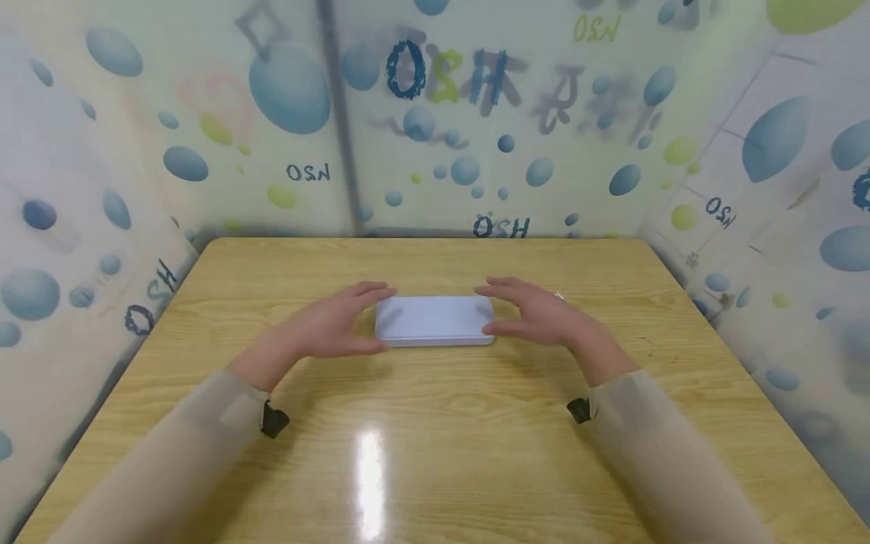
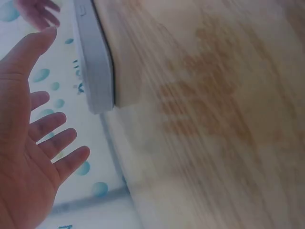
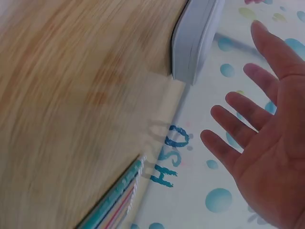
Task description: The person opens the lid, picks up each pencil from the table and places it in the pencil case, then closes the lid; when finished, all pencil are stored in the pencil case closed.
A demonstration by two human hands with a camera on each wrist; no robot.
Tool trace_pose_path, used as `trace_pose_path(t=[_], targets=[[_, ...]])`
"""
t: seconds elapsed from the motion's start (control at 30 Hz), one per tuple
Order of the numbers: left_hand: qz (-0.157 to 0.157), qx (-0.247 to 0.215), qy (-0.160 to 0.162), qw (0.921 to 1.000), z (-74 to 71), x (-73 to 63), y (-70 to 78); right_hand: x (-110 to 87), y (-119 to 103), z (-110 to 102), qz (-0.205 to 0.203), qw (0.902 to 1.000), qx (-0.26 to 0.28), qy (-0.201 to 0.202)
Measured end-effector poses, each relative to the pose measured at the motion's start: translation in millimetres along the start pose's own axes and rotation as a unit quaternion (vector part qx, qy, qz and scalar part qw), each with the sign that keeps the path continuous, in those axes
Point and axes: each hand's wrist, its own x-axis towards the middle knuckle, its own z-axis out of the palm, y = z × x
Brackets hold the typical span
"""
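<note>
Your left hand (image 1: 328,325) and right hand (image 1: 545,311) flank the pale case (image 1: 435,319), both spread, gripping nothing; you seem at the lining-up step, and gripping calls for closing inward evenly.

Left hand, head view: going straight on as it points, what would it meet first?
Probably the left end of the pale box, though the left hand could pass above it; its height is unclear.

A pale oblong case (image 1: 435,319) lies flat on the wooden table (image 1: 469,461); its corners are rounded. It sits crosswise, closed.
</note>
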Motion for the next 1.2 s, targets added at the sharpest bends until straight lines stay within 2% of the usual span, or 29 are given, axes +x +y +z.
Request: trace_pose_path(t=[0.17,0.43,0.6,0.73,0.83,1.03,1.2], targets=[[0.027,-0.012,-0.018,0.9994,13.7,17.8,-5.0,19.5,-3,11,-0.006,0.9994,0.022,-0.026],[0.022,-0.039,-0.051,0.9977,23.7,35.7,-0.5,40.6,-3,27,0.001,0.9974,0.043,-0.058],[0.022,-0.031,-0.07,0.9968,25.6,39.6,2.4,43.4,-8,31,0.013,0.9964,0.051,-0.067],[0.015,-0.024,-0.074,0.9968,24.4,42.0,4.0,43.6,-10,30,0.018,0.9972,0.031,-0.066],[0.004,-0.028,-0.071,0.997,22.9,43.8,5.0,45.3,-11,27,0.012,0.9981,0.01,-0.059],[0.003,-0.029,-0.065,0.9975,24.7,47.0,4.5,49.3,-8,22,-0.003,0.9979,-0.035,-0.055],[-0.001,-0.031,-0.057,0.9979,26.4,47.5,3.8,51.7,-7,21,-0.005,0.9978,-0.036,-0.055]])
